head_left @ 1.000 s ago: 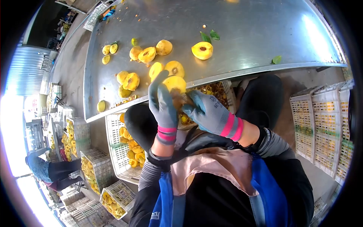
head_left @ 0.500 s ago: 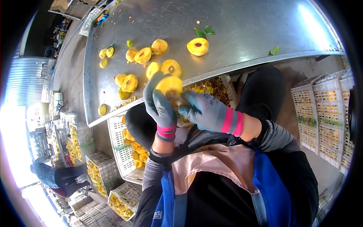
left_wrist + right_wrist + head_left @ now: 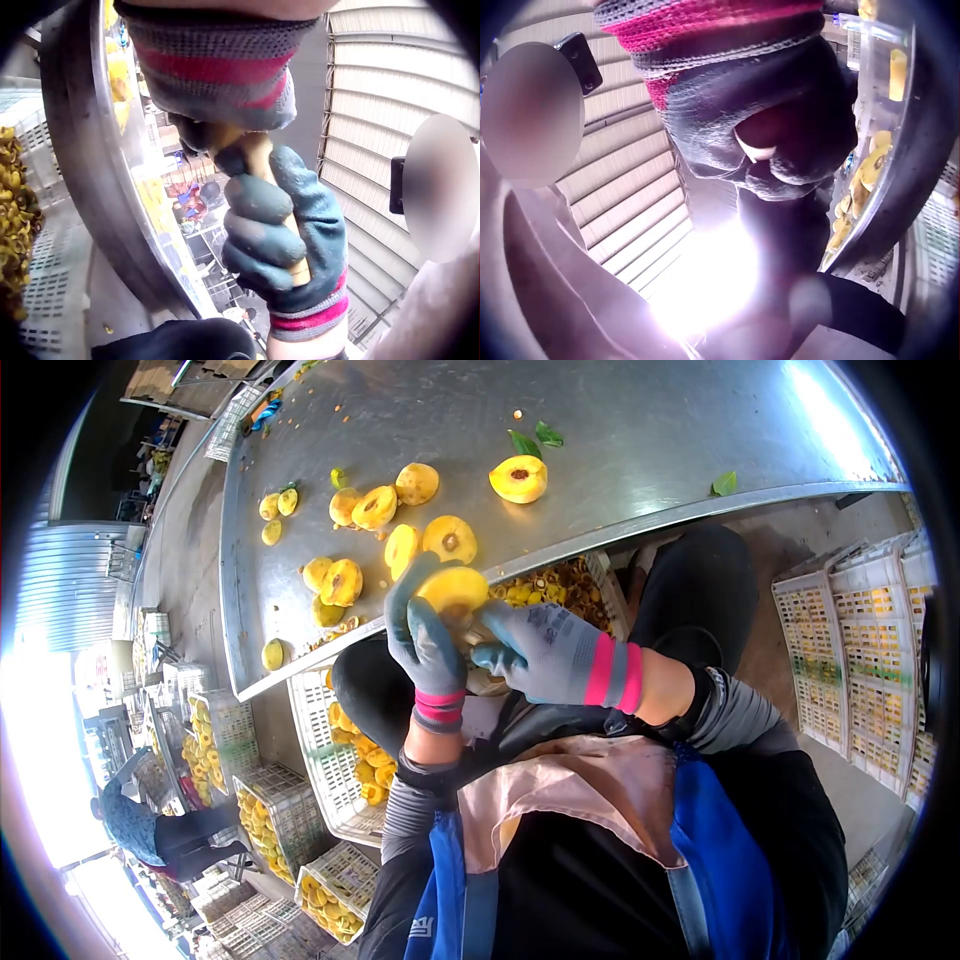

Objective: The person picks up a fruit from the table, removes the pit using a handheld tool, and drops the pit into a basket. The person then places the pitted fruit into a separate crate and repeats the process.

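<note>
A halved yellow fruit is held in the gloved left hand, above the table's near edge. Close against it, the gloved right hand is curled round something mostly hidden in the head view. The left wrist view shows the right hand gripping a wooden handle, whose upper end meets the underside of the left hand. The tool's working end is hidden. In the right wrist view the right hand is dark, with a pale bit of the handle between its fingers.
Cut fruit and leaves lie on the metal table. Below its edge stands a crate of scraps, with a fruit crate to the left. Stacked crates stand right; a person is far left.
The head view has shifted slightly, moving the table fruit left and up in the picture. Both hands stay together at the held fruit, which is slightly lower in view. The background person's arm has risen.
</note>
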Motion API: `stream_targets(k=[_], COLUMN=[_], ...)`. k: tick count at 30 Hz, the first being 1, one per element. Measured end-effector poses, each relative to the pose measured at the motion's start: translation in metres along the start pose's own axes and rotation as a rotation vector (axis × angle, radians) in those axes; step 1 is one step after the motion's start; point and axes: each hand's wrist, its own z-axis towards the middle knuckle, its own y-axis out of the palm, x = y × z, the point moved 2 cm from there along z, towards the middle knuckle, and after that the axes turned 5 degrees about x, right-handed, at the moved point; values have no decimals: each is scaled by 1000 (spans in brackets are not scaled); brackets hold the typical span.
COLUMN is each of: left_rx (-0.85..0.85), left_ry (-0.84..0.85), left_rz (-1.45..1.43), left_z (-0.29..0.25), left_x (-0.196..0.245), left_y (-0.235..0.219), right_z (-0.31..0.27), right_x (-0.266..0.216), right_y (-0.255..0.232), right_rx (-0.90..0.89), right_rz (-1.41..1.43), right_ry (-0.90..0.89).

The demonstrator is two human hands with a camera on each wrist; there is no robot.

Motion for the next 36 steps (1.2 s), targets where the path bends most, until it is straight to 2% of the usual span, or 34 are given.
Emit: stream_targets(k=[3,6,9,11,14,15,18,21,25,28,31,34,36], left_rx=[-64,-91,-53,25,66,71,39,-74,-233,-268,-216,-137,-100], left_ry=[0,-62,-200,-303,-397,-362,-255,-18,21,1,-88,-171,-235], left_rz=[52,4,-73,-129,-41,-32,72,248,134,43,33,57,87], left_z=[1,4,5,1,-1,-2,-2,-1,-5,-6,-7,-8,-9], left_x=[2,4,2,-5,-17,-16,-6,-4,5,10,-8,-10,-5], left_y=[-5,-4,-3,-2,-8,-8,-4,-8,-4,-2,-6,-2,-1], right_z=[3,13,12,13,8,7,2,-1,2,9,6,1,-2], right_x=[12,-8,9,7,15,11,-2,8,21,5,13,35,23], right_y=[5,-14,-3,-10,-3,-1,-1,0,-2,-25,-18,4,-4], right_rx=[-12,-373,-338,-333,-179,-106,-127,-91,-143,-564,-518,-129,-123], right_rz=[218,649,624,353,-23,-142,-226,-70,207,490,574,173,8], right_ry=[-2,635,478,393,148,48,154,108,40,718,672,-24,16])
